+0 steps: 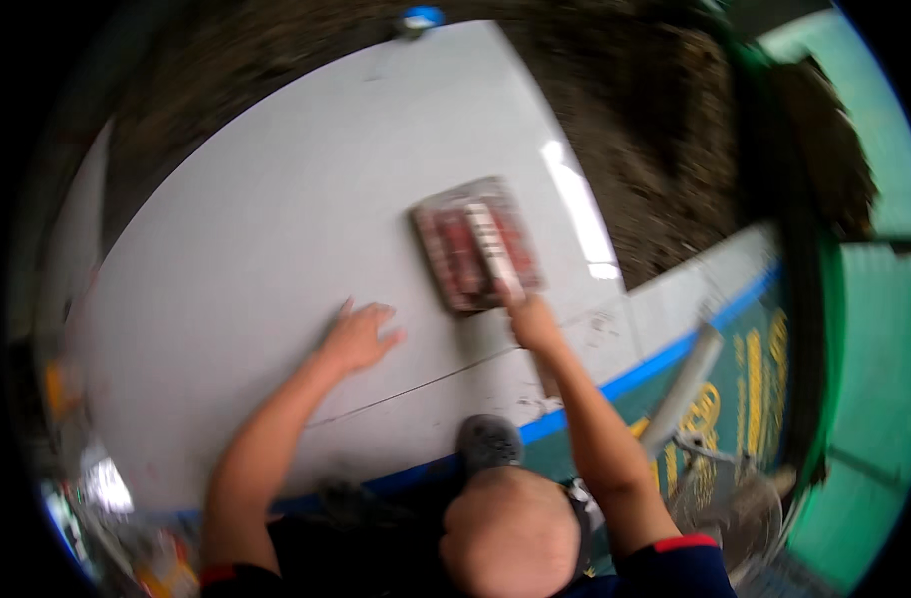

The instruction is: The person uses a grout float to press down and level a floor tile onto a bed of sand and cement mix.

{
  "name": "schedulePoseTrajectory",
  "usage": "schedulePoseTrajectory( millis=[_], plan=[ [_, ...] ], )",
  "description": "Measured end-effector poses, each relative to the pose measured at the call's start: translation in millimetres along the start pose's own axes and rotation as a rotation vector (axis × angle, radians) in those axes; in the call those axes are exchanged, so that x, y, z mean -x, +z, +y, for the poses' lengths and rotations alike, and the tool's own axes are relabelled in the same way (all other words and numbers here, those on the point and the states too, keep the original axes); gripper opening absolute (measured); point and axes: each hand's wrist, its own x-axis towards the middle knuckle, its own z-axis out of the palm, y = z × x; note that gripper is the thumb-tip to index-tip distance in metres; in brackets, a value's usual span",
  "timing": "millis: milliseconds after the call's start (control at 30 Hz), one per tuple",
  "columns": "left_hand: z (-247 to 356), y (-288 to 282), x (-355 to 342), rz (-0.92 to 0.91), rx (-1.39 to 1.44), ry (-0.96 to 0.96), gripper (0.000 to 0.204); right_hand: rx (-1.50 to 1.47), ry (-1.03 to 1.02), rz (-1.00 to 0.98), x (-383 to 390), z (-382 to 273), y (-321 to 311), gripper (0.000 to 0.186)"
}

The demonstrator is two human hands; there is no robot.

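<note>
My right hand (530, 319) is closed round the near end of a white bar on a dirty, rectangular, reddish-and-grey block tool (455, 244). The tool is over a large pale tile (266, 199); blur hides whether its underside touches the surface. To its left, my left hand (358, 337) is empty, fingers spread, low over the same tile. I cannot tell whether its fingertips rest on it. Between my forearms are my bare knee (515, 528) and a dark shoe (490, 444). A joint line runs across the pale surface in front of them.
Dark loose soil or mortar (665, 149) lies beyond the tile's right edge. A blue-capped object (421, 20) stands at its far edge. At right are a blue strip (665, 354), green printed sheeting (764, 359), a grey tube (685, 384) and green panels (874, 329).
</note>
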Motion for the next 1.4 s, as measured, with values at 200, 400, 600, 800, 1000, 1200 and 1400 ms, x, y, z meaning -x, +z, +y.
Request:
schedulePoseTrajectory(
  millis=[200, 400, 600, 800, 1000, 1200, 1400],
  plan=[
    [-116.6, -80.7, 165.3, -0.036, -0.337, -0.345, 0.058, -0.510, 0.188, -0.147, 28.6, -33.1, -19.2, 0.054],
    [-138.2, 107.7, 262.2, 0.171, -0.184, -0.617, 0.086, -0.060, 0.094, -0.073, 16.8, -89.4, -49.0, 0.056],
    [-59.2, 202.6, 245.1, 0.296, 0.065, -0.799, 0.104, -0.069, -0.340, 0.001, 48.7, -211.2, -87.0, 0.055],
    [-64.5, 145.9, 239.3, 0.156, 0.127, -0.920, 0.103, 0.287, -0.401, -0.074, -49.0, -161.8, 72.3, 0.067],
    [-45.3, 153.7, 305.7, 0.010, 0.151, -0.878, 0.068, 0.392, -0.611, -0.429, -6.4, -263.0, 161.1, 0.078],
    [-64.4, 124.6, 396.2, 0.929, 0.287, -1.023, 0.051, 0.116, -0.521, -0.481, -45.6, -242.7, 187.1, 0.069],
    [-111.8, 142.2, 485.6, 1.308, 0.001, -1.375, 0.047, 0.040, -0.464, -0.382, -15.4, -241.2, 199.8, 0.068]
  ],
)
